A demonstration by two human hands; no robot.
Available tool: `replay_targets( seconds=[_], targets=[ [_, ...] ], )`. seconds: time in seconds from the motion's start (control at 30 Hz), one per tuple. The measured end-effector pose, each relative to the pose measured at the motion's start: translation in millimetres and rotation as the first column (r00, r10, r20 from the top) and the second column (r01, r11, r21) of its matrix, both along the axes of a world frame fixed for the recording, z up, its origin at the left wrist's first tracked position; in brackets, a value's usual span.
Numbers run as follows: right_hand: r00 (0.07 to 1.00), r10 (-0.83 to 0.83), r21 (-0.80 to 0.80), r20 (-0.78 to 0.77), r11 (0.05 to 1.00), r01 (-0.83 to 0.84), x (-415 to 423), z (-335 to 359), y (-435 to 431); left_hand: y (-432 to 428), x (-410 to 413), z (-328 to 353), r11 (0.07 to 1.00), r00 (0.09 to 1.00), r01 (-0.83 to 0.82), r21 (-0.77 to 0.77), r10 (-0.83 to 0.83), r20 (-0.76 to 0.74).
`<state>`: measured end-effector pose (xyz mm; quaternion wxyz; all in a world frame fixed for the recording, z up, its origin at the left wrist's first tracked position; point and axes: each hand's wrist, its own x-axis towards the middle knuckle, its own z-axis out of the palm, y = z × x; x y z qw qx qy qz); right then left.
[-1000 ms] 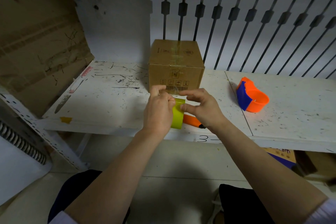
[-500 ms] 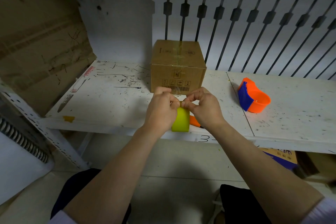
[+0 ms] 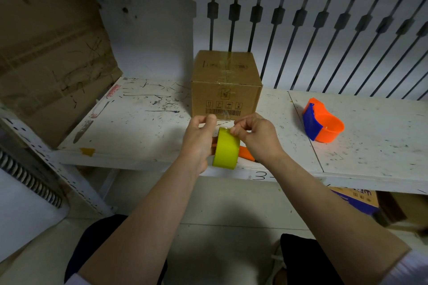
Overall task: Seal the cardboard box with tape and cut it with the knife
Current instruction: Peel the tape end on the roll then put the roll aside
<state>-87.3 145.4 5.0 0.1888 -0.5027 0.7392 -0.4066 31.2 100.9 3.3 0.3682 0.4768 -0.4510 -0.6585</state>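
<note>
A closed cardboard box (image 3: 225, 87) stands at the back of the white shelf (image 3: 143, 127), with clear tape along its top seam and down its front. In front of it, my left hand (image 3: 199, 141) grips a yellow-green tape roll (image 3: 226, 148) held on edge. My right hand (image 3: 254, 136) pinches the clear loose end of the tape at the top of the roll. An orange knife (image 3: 246, 153) lies on the shelf under my right hand, mostly hidden.
An orange and blue tape dispenser (image 3: 323, 126) sits on the shelf to the right. A large worn cardboard sheet (image 3: 51, 58) leans at the left. Dark metal bars (image 3: 324, 37) run behind the box. Boxes (image 3: 356, 200) lie under the shelf.
My hands have drawn slightly apart, and a short strip of clear tape shows between them above the roll. The roll sits a little lower in my left hand.
</note>
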Motion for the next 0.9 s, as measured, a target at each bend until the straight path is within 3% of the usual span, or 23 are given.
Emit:
replay_targets(
  seconds=[0.13,0.23,0.37,0.53,0.9],
  targets=[
    [1.000,-0.006,-0.006,-0.008,1.000,0.006,-2,-1,1,4,1,-1,0.990,0.989,0.143,-0.003,-0.143,0.040],
    [0.999,0.018,-0.004,0.037,1.000,-0.018,2,1,3,2,0,-3,0.999,0.999,0.036,-0.030,-0.035,0.018],
    [0.966,-0.038,-0.057,0.255,0.997,0.054,4,0,2,2,-3,-6,0.997,1.000,-0.016,-0.077,0.015,-0.005],
    [0.894,-0.081,0.035,0.441,0.997,0.073,0,-4,-1,3,-10,-9,0.991,0.994,-0.105,-0.082,0.105,-0.003],
    [0.840,-0.166,-0.017,0.516,0.979,0.204,-23,-9,3,-2,-46,-11,0.983,0.980,-0.178,0.041,0.181,-0.082]
  ],
)
